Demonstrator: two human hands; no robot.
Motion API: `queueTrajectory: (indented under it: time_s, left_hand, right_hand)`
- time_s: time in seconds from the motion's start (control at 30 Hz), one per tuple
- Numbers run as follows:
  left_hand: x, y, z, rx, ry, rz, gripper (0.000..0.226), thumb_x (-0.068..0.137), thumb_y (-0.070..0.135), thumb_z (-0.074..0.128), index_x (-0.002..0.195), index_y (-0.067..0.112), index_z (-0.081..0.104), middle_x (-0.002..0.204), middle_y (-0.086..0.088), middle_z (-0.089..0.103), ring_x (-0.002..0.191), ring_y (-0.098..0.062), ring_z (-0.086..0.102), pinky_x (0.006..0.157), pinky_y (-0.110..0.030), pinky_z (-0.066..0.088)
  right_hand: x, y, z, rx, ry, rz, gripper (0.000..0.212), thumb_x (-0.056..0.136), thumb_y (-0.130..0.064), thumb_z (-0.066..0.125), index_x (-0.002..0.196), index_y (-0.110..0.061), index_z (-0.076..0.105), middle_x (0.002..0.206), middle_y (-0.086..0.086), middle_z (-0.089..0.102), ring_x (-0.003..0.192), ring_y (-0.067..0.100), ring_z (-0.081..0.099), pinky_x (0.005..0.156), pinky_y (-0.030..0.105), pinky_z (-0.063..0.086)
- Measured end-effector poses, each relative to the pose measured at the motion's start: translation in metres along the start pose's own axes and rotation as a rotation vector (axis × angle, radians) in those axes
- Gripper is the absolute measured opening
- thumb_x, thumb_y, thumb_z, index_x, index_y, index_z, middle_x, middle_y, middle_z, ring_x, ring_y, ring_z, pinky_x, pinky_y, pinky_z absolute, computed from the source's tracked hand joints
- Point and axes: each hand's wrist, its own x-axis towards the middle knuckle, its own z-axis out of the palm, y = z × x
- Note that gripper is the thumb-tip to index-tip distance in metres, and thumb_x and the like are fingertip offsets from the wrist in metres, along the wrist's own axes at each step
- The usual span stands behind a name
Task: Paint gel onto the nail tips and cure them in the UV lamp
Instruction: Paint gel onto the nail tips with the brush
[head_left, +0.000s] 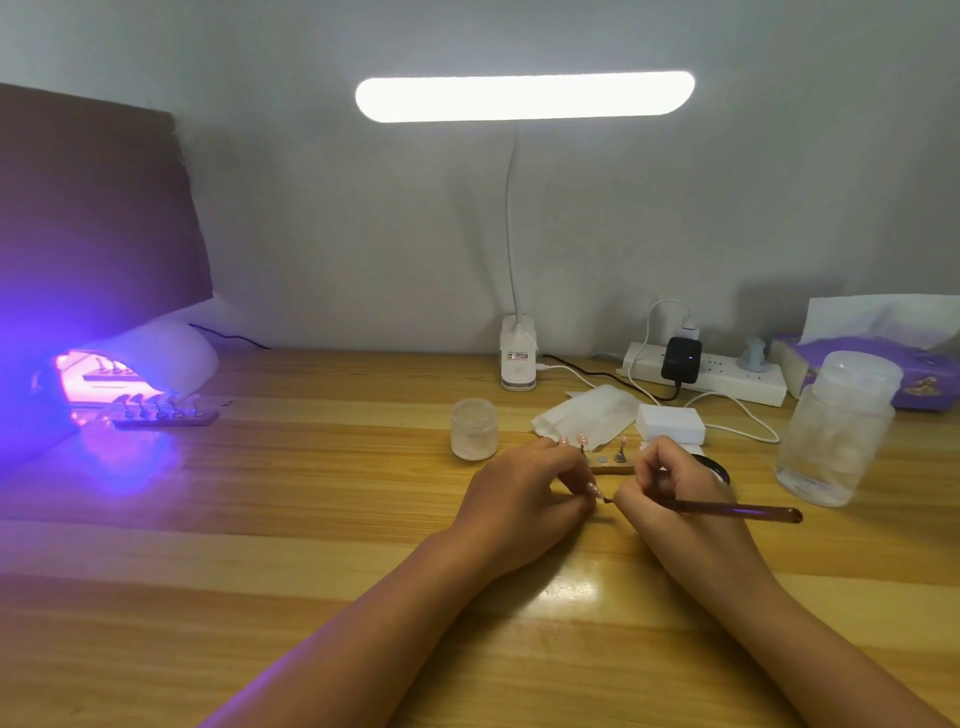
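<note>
Presently: left hand (524, 493) curled, pinching one nail tip (592, 488) low over the table (311, 519); right hand (670, 483) curled round a brush (727, 508), bristles meeting that tip. Likely hazards: pinch slipping and smearing wet gel, or overloaded bristles flooding the edge. Further out: holder strip (615, 469) just behind; lit UV lamp (156, 353) well apart, far left, stray light possibly thickening gel on the bristles.

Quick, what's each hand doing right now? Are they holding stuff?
Left hand: closed, fingers pinching a small nail tip.
Right hand: closed, fingers gripping the brush, whose tip is at the nail tip.
</note>
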Motion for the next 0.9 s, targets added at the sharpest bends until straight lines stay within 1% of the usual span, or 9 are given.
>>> queueTrajectory:
  time_s: [0.1, 0.17, 0.23, 0.33, 0.47, 0.57, 0.73, 0.83, 0.9]
  left_hand:
    - [0.0002, -0.0005, 0.0004, 0.012, -0.007, -0.008, 0.006, 0.086, 0.025, 0.071, 0.09, 0.028, 0.068, 0.094, 0.014, 0.064, 0.072, 0.0, 0.051, 0.069, -0.036, 0.051]
    - [0.0002, -0.0008, 0.0006, 0.022, -0.008, -0.008, 0.006, 0.086, 0.027, 0.071, 0.091, 0.029, 0.068, 0.095, 0.014, 0.064, 0.071, 0.002, 0.051, 0.067, -0.033, 0.049]
    - [0.0001, -0.0008, 0.0005, 0.029, -0.007, -0.003, 0.006, 0.086, 0.027, 0.071, 0.091, 0.029, 0.068, 0.094, 0.014, 0.064, 0.071, 0.003, 0.051, 0.066, -0.031, 0.049]
    - [0.0001, -0.001, 0.0003, 0.024, 0.001, -0.001, 0.006, 0.085, 0.026, 0.071, 0.09, 0.028, 0.068, 0.093, 0.014, 0.064, 0.07, 0.003, 0.05, 0.066, -0.032, 0.049]
    - [0.0003, -0.0008, 0.0004, 0.015, 0.002, -0.003, 0.007, 0.086, 0.027, 0.072, 0.092, 0.027, 0.069, 0.094, 0.012, 0.065, 0.074, -0.001, 0.052, 0.069, -0.036, 0.051]
    - [0.0005, -0.0006, -0.0002, 0.009, -0.005, -0.002, 0.007, 0.086, 0.026, 0.072, 0.092, 0.028, 0.07, 0.094, 0.011, 0.065, 0.079, -0.004, 0.055, 0.07, -0.039, 0.052]
    - [-0.0002, 0.0, 0.0001, 0.008, -0.006, 0.001, 0.007, 0.086, 0.027, 0.072, 0.093, 0.029, 0.071, 0.093, 0.012, 0.066, 0.078, -0.002, 0.053, 0.071, -0.039, 0.052]
    - [-0.0005, -0.0006, 0.0007, 0.016, -0.006, 0.009, 0.008, 0.086, 0.027, 0.072, 0.093, 0.028, 0.071, 0.093, 0.012, 0.066, 0.074, 0.001, 0.051, 0.07, -0.037, 0.051]
    - [-0.0003, -0.0016, 0.0008, 0.016, 0.002, 0.014, 0.008, 0.085, 0.026, 0.072, 0.093, 0.028, 0.071, 0.093, 0.012, 0.067, 0.073, 0.004, 0.05, 0.07, -0.035, 0.051]
  right_hand:
    - [0.0013, 0.0016, 0.0001, 0.053, 0.027, 0.015, 0.014, 0.085, -0.012, 0.063, 0.077, -0.013, 0.052, 0.06, 0.007, 0.06, 0.055, 0.016, 0.053, 0.053, 0.031, 0.045]
    - [0.0011, 0.0007, 0.0013, 0.11, 0.007, 0.008, 0.015, 0.089, -0.019, 0.063, 0.079, -0.015, 0.053, 0.061, 0.001, 0.065, 0.053, 0.007, 0.059, 0.05, 0.015, 0.044]
    - [0.001, -0.0003, 0.0023, 0.13, -0.03, 0.002, 0.017, 0.089, -0.025, 0.064, 0.081, -0.015, 0.053, 0.063, -0.005, 0.068, 0.055, 0.002, 0.062, 0.051, 0.01, 0.044]
    - [0.0012, -0.0001, 0.0025, 0.098, -0.062, 0.007, 0.015, 0.089, -0.024, 0.066, 0.083, -0.017, 0.054, 0.064, -0.003, 0.068, 0.058, 0.005, 0.063, 0.052, 0.014, 0.047]
    - [0.0009, -0.0002, 0.0009, 0.039, -0.048, 0.035, 0.014, 0.086, -0.016, 0.064, 0.078, -0.018, 0.053, 0.063, 0.007, 0.061, 0.056, 0.015, 0.056, 0.057, 0.036, 0.049]
    - [0.0009, -0.0001, 0.0006, 0.006, -0.022, 0.014, 0.015, 0.082, -0.013, 0.064, 0.074, -0.016, 0.052, 0.057, 0.003, 0.053, 0.051, 0.006, 0.045, 0.054, 0.033, 0.042]
    - [0.0018, 0.0013, 0.0005, 0.025, 0.04, 0.025, 0.014, 0.086, -0.014, 0.063, 0.077, -0.016, 0.053, 0.06, 0.006, 0.059, 0.055, 0.016, 0.053, 0.054, 0.033, 0.047]
    - [0.0018, 0.0001, 0.0011, 0.113, 0.023, 0.018, 0.016, 0.09, -0.022, 0.064, 0.08, -0.015, 0.054, 0.062, -0.001, 0.066, 0.054, 0.004, 0.059, 0.049, 0.011, 0.044]
    - [0.0014, -0.0011, 0.0014, 0.136, -0.006, 0.02, 0.017, 0.09, -0.025, 0.065, 0.081, -0.015, 0.054, 0.062, -0.005, 0.068, 0.056, 0.0, 0.062, 0.051, 0.007, 0.043]
